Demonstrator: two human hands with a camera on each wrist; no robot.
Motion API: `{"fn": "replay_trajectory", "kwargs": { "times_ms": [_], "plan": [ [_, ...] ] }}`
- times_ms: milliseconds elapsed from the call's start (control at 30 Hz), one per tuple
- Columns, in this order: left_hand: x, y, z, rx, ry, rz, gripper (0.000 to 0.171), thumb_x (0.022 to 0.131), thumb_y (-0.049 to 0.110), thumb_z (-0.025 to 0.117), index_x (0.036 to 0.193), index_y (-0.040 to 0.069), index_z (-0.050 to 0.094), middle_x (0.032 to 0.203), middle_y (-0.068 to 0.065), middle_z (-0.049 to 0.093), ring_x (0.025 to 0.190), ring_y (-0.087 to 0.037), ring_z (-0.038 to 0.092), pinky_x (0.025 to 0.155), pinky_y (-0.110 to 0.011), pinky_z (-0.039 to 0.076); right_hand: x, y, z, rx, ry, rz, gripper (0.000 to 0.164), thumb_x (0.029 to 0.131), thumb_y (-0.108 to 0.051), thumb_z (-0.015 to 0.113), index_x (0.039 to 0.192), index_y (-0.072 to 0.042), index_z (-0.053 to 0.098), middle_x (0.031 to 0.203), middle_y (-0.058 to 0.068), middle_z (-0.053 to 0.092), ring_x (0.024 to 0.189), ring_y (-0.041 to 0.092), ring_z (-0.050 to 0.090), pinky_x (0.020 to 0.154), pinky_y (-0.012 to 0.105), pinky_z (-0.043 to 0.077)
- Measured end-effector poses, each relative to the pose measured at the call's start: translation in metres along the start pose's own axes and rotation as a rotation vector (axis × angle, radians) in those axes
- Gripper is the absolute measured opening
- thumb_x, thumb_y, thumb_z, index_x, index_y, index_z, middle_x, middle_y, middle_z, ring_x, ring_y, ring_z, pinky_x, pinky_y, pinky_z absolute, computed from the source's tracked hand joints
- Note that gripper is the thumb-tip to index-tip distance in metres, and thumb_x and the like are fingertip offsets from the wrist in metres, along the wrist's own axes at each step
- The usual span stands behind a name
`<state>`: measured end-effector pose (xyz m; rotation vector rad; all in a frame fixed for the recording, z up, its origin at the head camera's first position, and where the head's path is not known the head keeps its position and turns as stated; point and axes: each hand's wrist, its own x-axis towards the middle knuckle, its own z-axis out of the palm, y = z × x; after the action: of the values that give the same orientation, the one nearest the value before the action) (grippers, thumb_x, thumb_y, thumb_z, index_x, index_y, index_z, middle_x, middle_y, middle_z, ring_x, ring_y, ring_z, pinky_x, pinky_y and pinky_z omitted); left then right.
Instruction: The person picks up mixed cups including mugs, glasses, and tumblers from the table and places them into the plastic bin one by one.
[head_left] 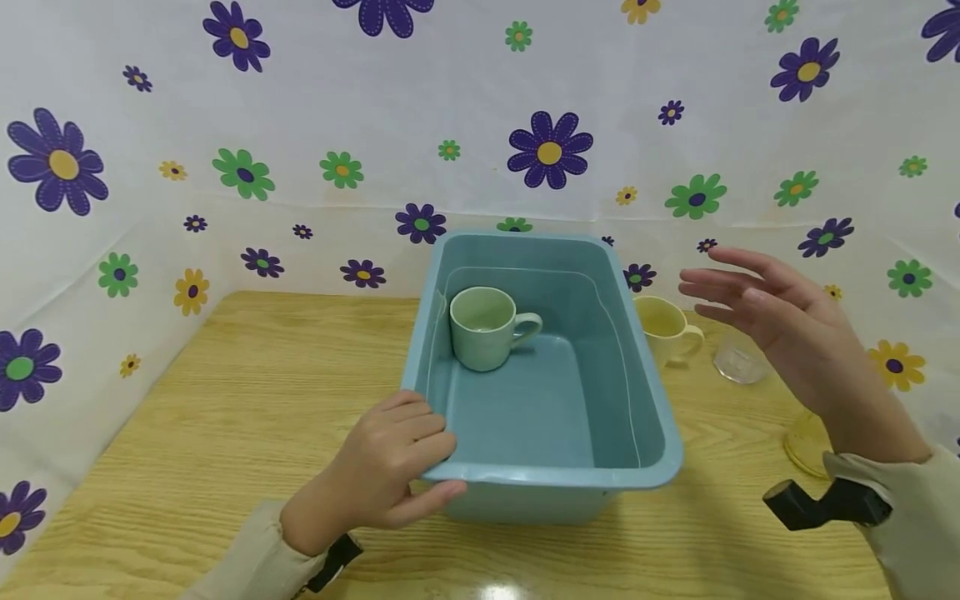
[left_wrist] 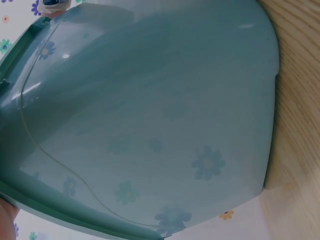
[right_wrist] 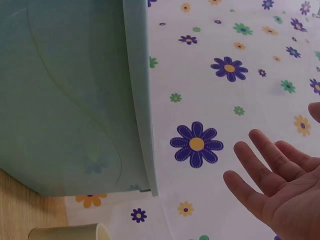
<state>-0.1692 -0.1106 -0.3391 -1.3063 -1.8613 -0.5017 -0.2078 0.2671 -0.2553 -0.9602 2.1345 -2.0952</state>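
My left hand grips the rim of a blue-grey plastic tub at its near left corner, fingers over the edge and thumb below. Inside the tub, at the far left, a pale green mug stands upright, its handle to the right. My right hand is in the air right of the tub, fingers extended and holding nothing. In the right wrist view its palm and fingers show beside the tub's wall. Below and left of that hand, a pale yellow mug stands against the tub's right side, partly hidden.
Right of the yellow mug is a small clear glass, partly behind my right hand. A yellow see-through vessel is largely covered by my right forearm. The wooden table backs onto a white flowered cloth.
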Motion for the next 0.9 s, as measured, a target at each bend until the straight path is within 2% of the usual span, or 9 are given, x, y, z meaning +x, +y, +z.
{"fn": "replay_trajectory", "kwargs": {
  "times_ms": [200, 300, 433, 533, 600, 833, 900],
  "plan": [
    [-0.001, 0.0, -0.001, 0.005, 0.011, 0.004, 0.044, 0.098, 0.04, 0.037, 0.062, 0.015, 0.043, 0.054, 0.005, 0.035, 0.051, -0.009, 0.035, 0.063, -0.027, 0.039, -0.026, 0.002, -0.018, 0.0, 0.107, -0.023, 0.042, 0.098, 0.005, 0.026, 0.14, 0.005, 0.034, 0.131, 0.007, 0.058, 0.121, 0.017, 0.055, 0.096, 0.023, 0.046],
    [-0.002, 0.0, -0.001, 0.006, 0.016, 0.008, 0.044, 0.098, 0.04, 0.037, 0.062, 0.015, 0.043, 0.054, 0.005, 0.034, 0.051, -0.009, 0.035, 0.063, -0.027, 0.039, -0.041, 0.009, -0.031, 0.024, 0.154, -0.07, 0.041, 0.097, 0.008, 0.026, 0.138, 0.008, 0.033, 0.129, 0.009, 0.059, 0.119, 0.017, 0.057, 0.094, 0.022, 0.047],
    [-0.001, 0.0, -0.001, 0.006, 0.021, 0.011, 0.044, 0.098, 0.04, 0.037, 0.063, 0.015, 0.043, 0.054, 0.005, 0.034, 0.051, -0.008, 0.034, 0.063, -0.027, 0.039, -0.058, 0.019, -0.044, 0.042, 0.245, -0.087, 0.04, 0.097, 0.01, 0.028, 0.135, 0.008, 0.037, 0.124, 0.008, 0.063, 0.115, 0.016, 0.06, 0.092, 0.021, 0.048],
    [-0.001, 0.0, -0.001, 0.002, 0.022, 0.011, 0.043, 0.098, 0.04, 0.037, 0.064, 0.015, 0.044, 0.054, 0.005, 0.034, 0.051, -0.008, 0.034, 0.063, -0.027, 0.039, -0.067, 0.028, -0.05, 0.091, 0.281, -0.09, 0.039, 0.097, 0.01, 0.028, 0.134, 0.008, 0.039, 0.123, 0.009, 0.063, 0.113, 0.017, 0.061, 0.091, 0.021, 0.049],
    [0.0, 0.0, -0.001, 0.002, 0.02, 0.009, 0.043, 0.098, 0.04, 0.037, 0.064, 0.015, 0.044, 0.054, 0.005, 0.034, 0.051, -0.008, 0.034, 0.063, -0.027, 0.039, -0.069, 0.034, -0.051, 0.121, 0.297, -0.08, 0.038, 0.097, 0.009, 0.028, 0.133, 0.007, 0.041, 0.122, 0.009, 0.064, 0.112, 0.017, 0.062, 0.091, 0.022, 0.049],
    [0.001, -0.001, 0.0, 0.0, 0.019, 0.012, 0.044, 0.098, 0.04, 0.036, 0.063, 0.015, 0.043, 0.054, 0.005, 0.034, 0.051, -0.008, 0.034, 0.062, -0.027, 0.039, -0.062, 0.07, -0.054, 0.347, 0.223, -0.094, 0.038, 0.098, 0.008, 0.023, 0.128, 0.007, 0.046, 0.121, 0.014, 0.063, 0.113, 0.022, 0.061, 0.093, 0.027, 0.049],
    [0.001, 0.0, 0.001, -0.002, 0.017, 0.011, 0.044, 0.098, 0.04, 0.036, 0.063, 0.015, 0.043, 0.054, 0.005, 0.034, 0.051, -0.008, 0.034, 0.062, -0.027, 0.039, -0.059, 0.08, -0.055, 0.413, 0.226, -0.079, 0.037, 0.099, 0.006, 0.023, 0.127, 0.007, 0.048, 0.121, 0.015, 0.063, 0.112, 0.023, 0.062, 0.092, 0.028, 0.049]
  ]
}}
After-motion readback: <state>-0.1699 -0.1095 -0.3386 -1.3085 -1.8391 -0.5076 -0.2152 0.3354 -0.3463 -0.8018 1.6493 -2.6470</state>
